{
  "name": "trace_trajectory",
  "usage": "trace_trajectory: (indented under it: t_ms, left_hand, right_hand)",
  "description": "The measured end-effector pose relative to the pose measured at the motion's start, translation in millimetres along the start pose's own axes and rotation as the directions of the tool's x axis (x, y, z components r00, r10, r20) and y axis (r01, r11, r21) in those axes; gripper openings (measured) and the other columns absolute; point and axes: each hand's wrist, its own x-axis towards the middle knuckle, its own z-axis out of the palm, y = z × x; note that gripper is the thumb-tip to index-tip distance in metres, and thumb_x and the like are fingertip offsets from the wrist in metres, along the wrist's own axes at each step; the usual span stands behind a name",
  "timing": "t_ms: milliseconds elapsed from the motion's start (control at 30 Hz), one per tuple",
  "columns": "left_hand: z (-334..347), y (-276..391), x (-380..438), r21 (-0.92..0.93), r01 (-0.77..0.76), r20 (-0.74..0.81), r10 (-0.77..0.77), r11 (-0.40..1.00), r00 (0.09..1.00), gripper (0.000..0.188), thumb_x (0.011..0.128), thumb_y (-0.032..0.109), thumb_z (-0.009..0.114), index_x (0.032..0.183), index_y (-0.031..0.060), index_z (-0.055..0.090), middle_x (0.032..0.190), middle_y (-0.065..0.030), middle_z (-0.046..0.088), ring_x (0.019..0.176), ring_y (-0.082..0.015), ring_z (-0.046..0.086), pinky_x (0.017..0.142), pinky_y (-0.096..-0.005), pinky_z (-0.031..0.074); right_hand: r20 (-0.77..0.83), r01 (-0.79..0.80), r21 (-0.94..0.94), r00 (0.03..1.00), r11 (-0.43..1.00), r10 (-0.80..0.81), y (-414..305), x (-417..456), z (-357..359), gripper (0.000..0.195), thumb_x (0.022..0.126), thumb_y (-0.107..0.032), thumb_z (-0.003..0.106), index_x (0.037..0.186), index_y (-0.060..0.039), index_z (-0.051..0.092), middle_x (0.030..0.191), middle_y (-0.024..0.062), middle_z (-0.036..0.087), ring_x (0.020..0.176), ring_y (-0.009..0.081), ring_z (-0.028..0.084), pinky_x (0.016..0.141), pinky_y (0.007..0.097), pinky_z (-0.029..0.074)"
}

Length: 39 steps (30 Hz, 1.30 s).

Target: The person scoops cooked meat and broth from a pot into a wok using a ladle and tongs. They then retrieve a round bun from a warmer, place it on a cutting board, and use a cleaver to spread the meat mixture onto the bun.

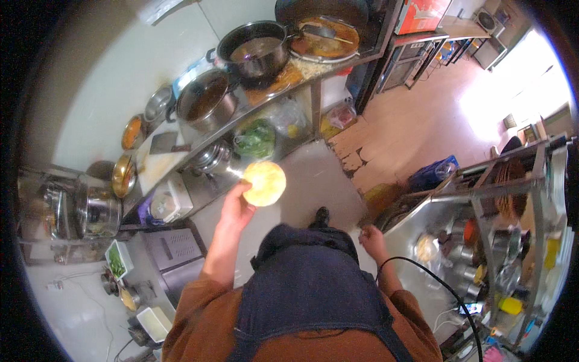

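My left hand [236, 206] pinches the edge of a round yellow flatbread [265, 184] between thumb and fingers. The bread is raised in front of my dark apron [307, 289], over the grey floor. At my right side, my right hand [372, 240] hangs near the end of a steel counter [402, 249]. Its fingers curl loosely; blur hides whether anything lies in them. Beyond the bread, a plastic bag of green vegetables [255, 138] sits on the lower shelf.
A steel bench at the left bears two deep pots [253, 54] [206, 102], a cleaver [165, 144] and metal bowls [124, 175]. A round pan [323, 40] stands at its far end. Bowls and a food container [427, 249] crowd the right counter. A black cable [448, 289] arcs past my right arm.
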Motion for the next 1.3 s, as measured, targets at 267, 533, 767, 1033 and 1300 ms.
trace_trajectory:
  t_ms: [267,533,767,1033,1300]
  left_hand:
    - [136,14,227,0.001,-0.033,0.063,0.033,0.999,0.997,0.051,0.09,0.015,0.071,0.136,0.002,0.053,0.133,-0.0136,0.063,0.12,-0.0282,0.064,0.101,-0.0449,0.056]
    - [249,27,493,0.044,-0.033,-0.105,0.037,0.998,0.994,0.038,0.09,0.015,0.072,0.126,0.0054,0.063,0.117,-0.0101,0.07,0.103,-0.0243,0.068,0.079,-0.0389,0.057]
    - [293,38,588,0.059,-0.073,-0.285,0.087,0.996,0.955,0.034,0.084,0.011,0.079,0.115,0.0096,0.064,0.102,-0.007,0.067,0.088,-0.0217,0.062,0.065,-0.0343,0.051]
    - [311,41,555,0.452,-0.11,-0.395,0.308,0.886,0.865,0.055,0.083,0.018,0.088,0.125,0.0017,0.057,0.114,-0.011,0.07,0.087,-0.021,0.067,0.067,-0.0334,0.056]
    - [326,-3,553,0.994,-0.074,0.108,0.823,-0.081,0.558,0.109,0.069,0.033,0.096,0.15,-0.0042,0.034,0.135,-0.0256,0.048,0.123,-0.0412,0.051,0.104,-0.0501,0.047]
  right_hand:
    - [-0.137,0.192,0.028,0.973,0.981,-0.187,-223,225,-165,0.038,0.091,-0.015,0.069,0.125,0.0026,0.066,0.096,0.0179,0.074,0.088,0.0213,0.07,0.082,0.0356,0.055]
    - [0.035,0.223,-0.043,0.974,0.974,-0.222,-307,392,-206,0.035,0.096,-0.019,0.069,0.123,0.0017,0.067,0.09,0.0127,0.074,0.083,0.0187,0.069,0.08,0.0342,0.055]
    - [-0.023,0.453,-0.102,0.889,0.886,-0.458,-393,540,-273,0.03,0.092,-0.015,0.072,0.118,0.0009,0.068,0.101,0.0209,0.074,0.094,0.0338,0.074,0.082,0.0438,0.058]
    - [-0.04,0.502,-0.319,0.84,0.804,-0.541,-528,724,-256,0.038,0.086,-0.011,0.07,0.123,-0.001,0.064,0.12,0.0238,0.065,0.113,0.0423,0.062,0.1,0.0474,0.05]
    - [-0.317,0.188,-0.647,0.816,0.739,-0.484,-534,804,-231,0.049,0.087,-0.016,0.069,0.135,-0.0087,0.061,0.139,0.017,0.057,0.134,0.0392,0.048,0.105,0.0576,0.04]
